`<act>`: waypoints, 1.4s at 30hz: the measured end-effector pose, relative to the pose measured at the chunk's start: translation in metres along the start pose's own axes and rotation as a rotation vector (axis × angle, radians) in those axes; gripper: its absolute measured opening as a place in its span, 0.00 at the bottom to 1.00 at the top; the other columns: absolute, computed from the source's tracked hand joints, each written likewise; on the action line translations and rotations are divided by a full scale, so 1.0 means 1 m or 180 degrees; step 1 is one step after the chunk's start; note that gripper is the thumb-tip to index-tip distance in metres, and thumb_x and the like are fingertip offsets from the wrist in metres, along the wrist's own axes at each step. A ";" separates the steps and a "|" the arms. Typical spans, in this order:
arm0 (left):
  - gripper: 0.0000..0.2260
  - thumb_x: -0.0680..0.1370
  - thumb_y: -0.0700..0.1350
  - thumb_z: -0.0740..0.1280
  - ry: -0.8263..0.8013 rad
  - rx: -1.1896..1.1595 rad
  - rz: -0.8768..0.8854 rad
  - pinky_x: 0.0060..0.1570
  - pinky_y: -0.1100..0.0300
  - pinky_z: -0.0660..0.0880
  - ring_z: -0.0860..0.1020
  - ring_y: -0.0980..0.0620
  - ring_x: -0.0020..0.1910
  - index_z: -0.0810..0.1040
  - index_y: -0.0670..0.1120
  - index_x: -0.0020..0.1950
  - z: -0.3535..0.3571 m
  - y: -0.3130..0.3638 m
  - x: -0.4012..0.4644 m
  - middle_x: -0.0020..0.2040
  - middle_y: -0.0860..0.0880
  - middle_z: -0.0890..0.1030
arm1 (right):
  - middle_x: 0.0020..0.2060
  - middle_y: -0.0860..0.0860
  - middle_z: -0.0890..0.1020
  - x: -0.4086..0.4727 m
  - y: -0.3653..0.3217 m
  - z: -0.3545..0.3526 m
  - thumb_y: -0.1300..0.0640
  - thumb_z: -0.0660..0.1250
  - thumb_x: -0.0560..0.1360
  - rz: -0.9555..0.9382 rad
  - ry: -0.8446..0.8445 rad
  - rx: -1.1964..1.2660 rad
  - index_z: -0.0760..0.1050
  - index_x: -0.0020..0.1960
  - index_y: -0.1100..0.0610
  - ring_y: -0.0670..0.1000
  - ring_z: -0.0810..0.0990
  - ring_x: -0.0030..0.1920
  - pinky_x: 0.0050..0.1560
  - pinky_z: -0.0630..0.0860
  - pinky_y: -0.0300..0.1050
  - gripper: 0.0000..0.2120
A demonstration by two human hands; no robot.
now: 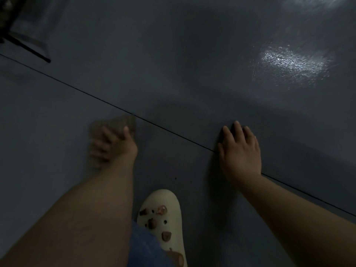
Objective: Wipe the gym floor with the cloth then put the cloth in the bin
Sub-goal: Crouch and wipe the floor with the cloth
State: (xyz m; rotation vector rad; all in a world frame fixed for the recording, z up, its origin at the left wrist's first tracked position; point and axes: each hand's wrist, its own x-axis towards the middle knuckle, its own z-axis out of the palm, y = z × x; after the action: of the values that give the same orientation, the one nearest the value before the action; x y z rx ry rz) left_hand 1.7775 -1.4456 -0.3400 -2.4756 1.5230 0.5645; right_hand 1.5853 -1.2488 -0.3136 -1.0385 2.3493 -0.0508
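My left hand (113,144) presses flat on a brownish cloth (119,123) that lies on the dark grey gym floor (173,74); hand and cloth are blurred by motion. The cloth peeks out past my fingers, near a thin seam line (77,87) in the floor. My right hand (240,151) rests flat on the floor to the right, fingers straight and spread, holding nothing, lying across the same seam. No bin is in view.
A cream clog (161,218) with charms stands on the floor between my arms, with blue denim (144,247) beside it. Dark legs of a stand or machine (25,45) sit at the top left. A bright light reflection (289,62) glints at the upper right.
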 end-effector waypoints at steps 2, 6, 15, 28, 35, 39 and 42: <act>0.31 0.79 0.65 0.50 0.0050 -0.0289 -0.0559 0.70 0.36 0.39 0.39 0.35 0.75 0.43 0.57 0.78 0.004 -0.020 -0.016 0.78 0.44 0.40 | 0.77 0.52 0.45 0.000 0.001 -0.001 0.45 0.47 0.82 -0.0058 -0.0019 0.0010 0.48 0.78 0.50 0.57 0.43 0.76 0.75 0.44 0.52 0.26; 0.31 0.79 0.63 0.50 -0.0070 -0.0378 -0.0586 0.70 0.36 0.39 0.39 0.32 0.74 0.43 0.55 0.78 0.023 -0.006 -0.061 0.77 0.40 0.39 | 0.77 0.52 0.44 -0.005 0.009 -0.003 0.45 0.46 0.82 -0.0185 -0.0062 -0.0022 0.47 0.78 0.49 0.56 0.42 0.76 0.74 0.40 0.52 0.26; 0.35 0.78 0.66 0.49 -0.0628 0.1452 0.2710 0.69 0.37 0.37 0.41 0.32 0.74 0.30 0.55 0.73 0.084 0.002 -0.205 0.75 0.38 0.32 | 0.77 0.54 0.45 -0.034 0.045 -0.008 0.45 0.46 0.82 0.0152 -0.0052 0.0019 0.48 0.77 0.50 0.57 0.44 0.76 0.75 0.42 0.52 0.25; 0.32 0.79 0.63 0.50 -0.0215 0.0791 0.1346 0.71 0.41 0.40 0.39 0.36 0.75 0.40 0.53 0.78 0.062 0.012 -0.154 0.77 0.41 0.36 | 0.77 0.54 0.44 -0.078 0.086 0.000 0.45 0.48 0.82 0.0323 -0.0231 0.0080 0.49 0.77 0.49 0.58 0.47 0.76 0.75 0.46 0.53 0.26; 0.34 0.79 0.64 0.50 -0.1076 0.1780 0.3043 0.71 0.39 0.40 0.40 0.34 0.75 0.34 0.54 0.76 0.094 -0.023 -0.262 0.75 0.40 0.30 | 0.77 0.54 0.47 -0.109 0.096 -0.002 0.45 0.49 0.82 0.0380 -0.0194 0.0199 0.53 0.77 0.51 0.58 0.50 0.76 0.74 0.49 0.52 0.25; 0.33 0.80 0.56 0.58 -0.1544 0.1745 0.3372 0.73 0.44 0.45 0.42 0.37 0.75 0.41 0.55 0.78 0.078 -0.018 -0.267 0.76 0.45 0.33 | 0.76 0.56 0.55 -0.132 0.097 -0.012 0.49 0.53 0.81 0.0485 -0.0199 0.0388 0.57 0.75 0.55 0.59 0.56 0.73 0.71 0.56 0.51 0.24; 0.32 0.79 0.46 0.63 -0.1773 0.0959 0.3087 0.74 0.54 0.51 0.49 0.43 0.77 0.49 0.50 0.78 0.064 -0.019 -0.262 0.78 0.47 0.41 | 0.70 0.57 0.65 -0.150 0.099 -0.016 0.53 0.56 0.80 0.0590 -0.0199 0.0680 0.64 0.71 0.58 0.59 0.64 0.68 0.64 0.64 0.50 0.21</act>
State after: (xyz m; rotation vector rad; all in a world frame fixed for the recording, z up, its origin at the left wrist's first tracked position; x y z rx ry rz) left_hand 1.6745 -1.1998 -0.2925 -1.0918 2.2245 0.9474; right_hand 1.5919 -1.0788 -0.2526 -0.7079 2.3136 -0.1916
